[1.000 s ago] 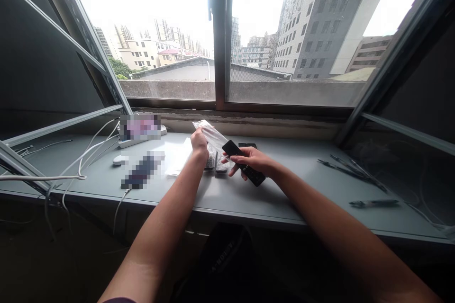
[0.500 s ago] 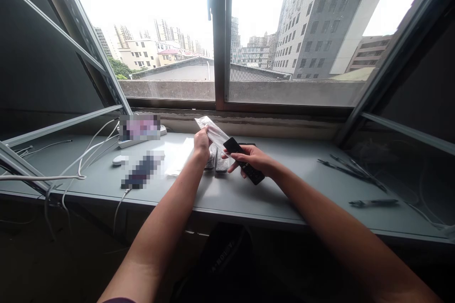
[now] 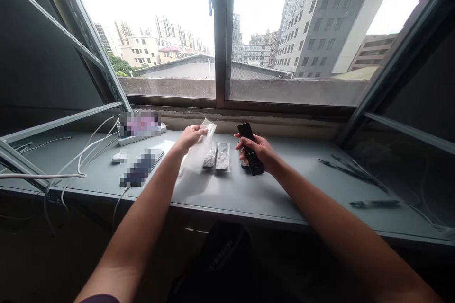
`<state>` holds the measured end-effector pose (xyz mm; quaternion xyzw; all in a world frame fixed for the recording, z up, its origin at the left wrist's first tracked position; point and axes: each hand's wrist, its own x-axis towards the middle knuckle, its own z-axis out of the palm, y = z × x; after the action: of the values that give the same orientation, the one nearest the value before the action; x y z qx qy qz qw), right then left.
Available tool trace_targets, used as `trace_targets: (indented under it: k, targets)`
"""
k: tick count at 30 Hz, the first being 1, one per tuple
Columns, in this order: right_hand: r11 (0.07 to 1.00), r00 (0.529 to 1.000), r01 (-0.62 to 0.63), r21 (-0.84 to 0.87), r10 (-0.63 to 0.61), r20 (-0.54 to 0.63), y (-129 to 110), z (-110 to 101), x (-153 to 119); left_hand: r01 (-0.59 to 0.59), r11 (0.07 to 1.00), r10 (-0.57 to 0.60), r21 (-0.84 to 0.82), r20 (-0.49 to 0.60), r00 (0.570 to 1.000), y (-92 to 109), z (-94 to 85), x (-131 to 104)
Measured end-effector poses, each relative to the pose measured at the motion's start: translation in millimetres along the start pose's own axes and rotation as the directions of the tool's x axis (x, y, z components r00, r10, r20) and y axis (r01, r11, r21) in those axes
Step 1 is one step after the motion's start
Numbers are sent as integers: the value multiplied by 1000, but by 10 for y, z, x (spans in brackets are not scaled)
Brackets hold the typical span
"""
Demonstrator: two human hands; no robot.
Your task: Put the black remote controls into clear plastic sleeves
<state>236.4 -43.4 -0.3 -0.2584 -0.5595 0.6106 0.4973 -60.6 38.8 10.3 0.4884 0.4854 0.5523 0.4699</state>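
My left hand (image 3: 194,135) pinches the upper end of a clear plastic sleeve (image 3: 199,154), which hangs down over the desk. In my right hand (image 3: 259,148) is a black remote control (image 3: 251,151), its top end pointing up and away from me. Two wrapped remotes lie side by side between my hands, the left one (image 3: 210,156) partly behind the sleeve and the right one (image 3: 222,156) in full view. Another dark item (image 3: 244,164) rests on the desk under the held remote, mostly hidden by my right hand.
On the grey desk (image 3: 291,199), a phone (image 3: 140,168), a white mouse (image 3: 119,157), a power strip (image 3: 133,139) and white cables lie left. Dark cables (image 3: 350,170) and a pen-like item (image 3: 375,203) lie right. Metal frames flank both sides.
The sleeve and the remote have come apart. My left hand has moved left with the sleeve, while my right hand has moved slightly right and turned the remote more upright.
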Motion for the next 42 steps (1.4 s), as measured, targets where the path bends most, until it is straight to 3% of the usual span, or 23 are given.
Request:
trace_targets:
  k: [2, 5, 7, 10, 14, 18, 21, 23, 26, 28, 30, 33, 38, 42]
  targets:
    - [1000, 1000, -14, -3, 14, -1, 14, -5, 4, 26, 998, -24, 64, -31, 999, 41, -246, 19]
    - [1000, 1000, -25, -7, 25, 13, 34, -8, 8, 33, 998, -22, 54, -184, 983, 19, -558, 99]
    - [1000, 999, -27, -10, 27, 21, 44, -8, 11, 52, 984, -18, 168, -201, 979, -47, -696, 162]
    - [999, 999, -31, -11, 31, 28, 54, -9, 17, 108, 920, -30, 377, -207, 978, -148, -804, 220]
    - [999, 999, -33, -11, 33, 31, 58, -16, 24, 105, 862, 52, 496, -293, 955, -154, -810, 196]
    - [999, 999, -46, 6, 46, 28, 56, -14, 36, -78, 868, 269, 491, -333, 903, -16, -566, 94]
    - [997, 997, -67, 36, 66, 32, 57, 22, 37, -141, 943, 219, 302, -244, 945, 93, -144, -29]
    - [995, 996, -88, 48, 87, 35, 63, 60, 29, -75, 983, 76, 167, 2, 997, 126, 205, -139]
    - [990, 989, -140, 31, 138, 53, 82, 108, 16, 62, 994, -28, -91, 339, 940, 105, 698, -306]
    - [982, 981, -185, 36, 182, 71, 92, 115, 20, 72, 978, 11, -195, 397, 918, 61, 941, -370]
    - [969, 972, -229, 92, 222, 80, 91, 97, 37, -47, 974, 116, -221, 306, 945, 11, 1096, -372]
    - [928, 957, -289, 237, 276, 87, 62, 47, 70, -176, 958, 219, -226, 183, 958, -56, 1184, -297]
    - [861, 947, -314, 401, 314, 70, -18, 10, 85, -186, 962, 195, -201, 26, 981, -184, 1091, -203]
    - [849, 943, -267, 456, 329, -60, -66, 28, 92, -214, 969, 206, -122, -79, 975, -298, 948, -198]
